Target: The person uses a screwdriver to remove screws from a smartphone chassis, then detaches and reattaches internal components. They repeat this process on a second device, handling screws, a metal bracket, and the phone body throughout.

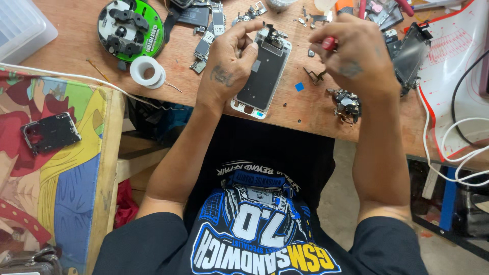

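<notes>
Head view: left hand (229, 66) fingers clamp the phone screen assembly (262, 76); right hand (354, 56) fingers pinch, seemingly, a red-handled screwdriver (329, 43).

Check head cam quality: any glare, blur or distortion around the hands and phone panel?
Head view: even, soft light, shadows faint. Left hand and phone panel sharp; right hand on the red tool also crisp, no motion blur. Mild sheen on the white tray, no blown glare. Wide-lens bending at the edges; table edge curves.
</notes>
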